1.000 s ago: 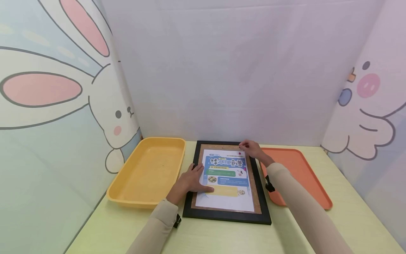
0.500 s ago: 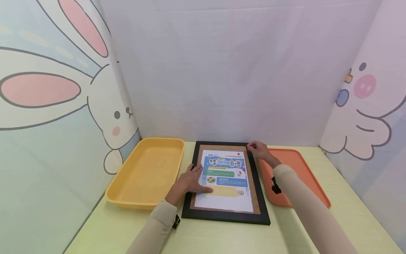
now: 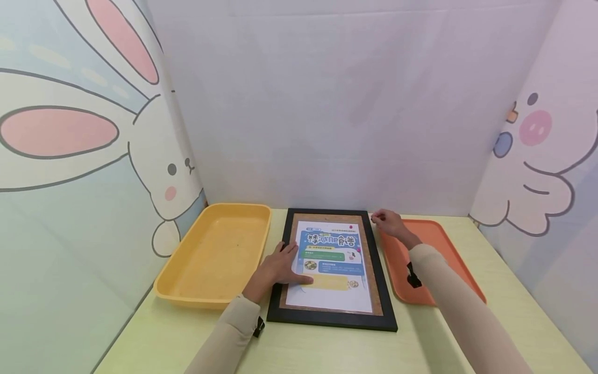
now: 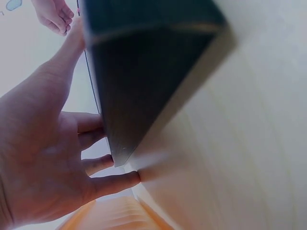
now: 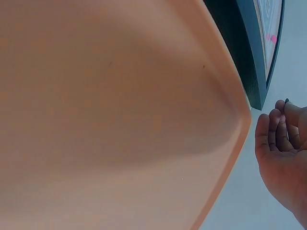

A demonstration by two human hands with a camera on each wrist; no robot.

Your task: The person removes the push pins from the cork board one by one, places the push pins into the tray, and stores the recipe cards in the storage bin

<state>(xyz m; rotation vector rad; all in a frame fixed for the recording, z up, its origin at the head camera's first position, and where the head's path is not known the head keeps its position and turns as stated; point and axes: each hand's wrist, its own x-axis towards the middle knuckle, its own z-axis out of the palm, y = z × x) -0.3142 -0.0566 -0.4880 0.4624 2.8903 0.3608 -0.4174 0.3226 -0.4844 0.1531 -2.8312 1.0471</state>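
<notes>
A black-framed corkboard point(image 3: 333, 319) lies on the table with a printed sheet point(image 3: 308, 300) on it. Two pink pushpins show near the sheet's right side, the upper pushpin point(image 3: 351, 227) at its top corner. My left hand point(image 3: 277, 267) rests over the board's left edge, fingers spread, thumb across the lower part of the sheet. In the left wrist view its fingers reach along the dark frame point(image 4: 139, 81). Just past the board's top right corner, my right hand point(image 3: 389, 222) pinches a small dark pin-like piece point(image 5: 287, 100) between thumb and fingertip; most of it is hidden.
A yellow tray point(image 3: 212, 300) stands left of the board, its side close to my left wrist. On the right lies a shallow orange tray point(image 3: 460, 265), partly under my right forearm. A pale curtain wall point(image 3: 327, 104) rises behind the table.
My right hand has moved right from the sheet's top right corner, off the board and over towards the orange tray's far left corner. The left hand keeps its place on the board.
</notes>
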